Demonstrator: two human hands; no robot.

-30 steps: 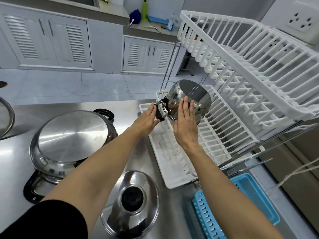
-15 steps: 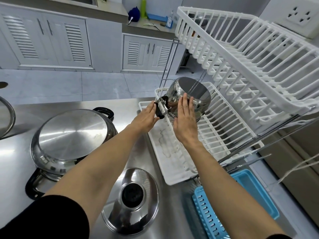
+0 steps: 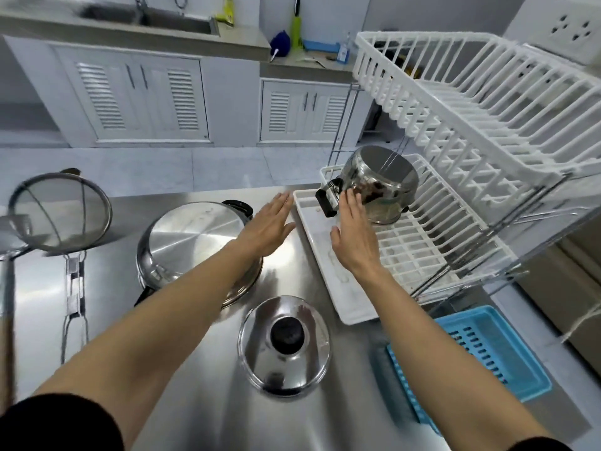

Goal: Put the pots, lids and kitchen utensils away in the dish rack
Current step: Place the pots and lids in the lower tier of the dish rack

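Observation:
A small steel pot with black handles lies upside down on the lower tier of the white dish rack. My right hand is flat with straight fingers, fingertips just at the pot's side. My left hand hovers open over the counter, left of the rack, holding nothing. A large steel pot sits upside down on the steel counter. A round lid with a black knob lies near the front. A mesh strainer rests at the far left.
The rack's upper tier overhangs the lower one. A white drip tray sits under the rack's left edge. A blue plastic basket stands at the front right. A blurred steel utensil handle is at the left edge.
My left hand let go of the small pot's handle and drew back left over the counter. My right hand slid back slightly. The view swung left, revealing the strainer.

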